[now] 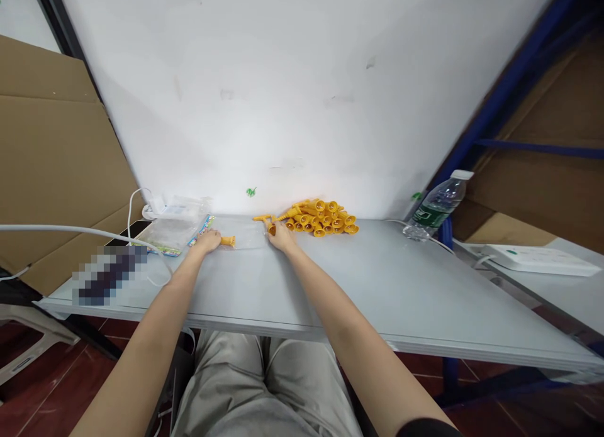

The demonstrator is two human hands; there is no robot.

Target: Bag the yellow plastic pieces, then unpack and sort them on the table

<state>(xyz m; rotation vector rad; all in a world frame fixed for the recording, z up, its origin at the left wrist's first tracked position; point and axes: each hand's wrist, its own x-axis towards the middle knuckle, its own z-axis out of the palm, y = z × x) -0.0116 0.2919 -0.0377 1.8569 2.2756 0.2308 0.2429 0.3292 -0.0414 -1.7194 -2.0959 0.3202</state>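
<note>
A clear plastic bag [248, 236] with a colourful printed edge lies flat on the table between my hands. My left hand [208, 241] is closed at its printed end. By those fingers lies a short yellow plastic piece [228, 241]; it seems to be inside the bag, though I cannot tell for sure. My right hand [283, 235] grips a yellow flared plastic piece [272, 229], its open mouth facing me, at the bag's other end. Just behind that hand lies another thin yellow piece [260, 219]. Right of it, a heap of similar flared pieces [325, 220] rests against the white wall.
More clear packaging bags [172, 231] lie at left, near a white cable [85, 227] and a blurred-out object [111, 276]. A water bottle [436, 207] stands tilted at right, with a white power strip [542, 259] beyond. A cardboard box [51, 154] borders the left side.
</note>
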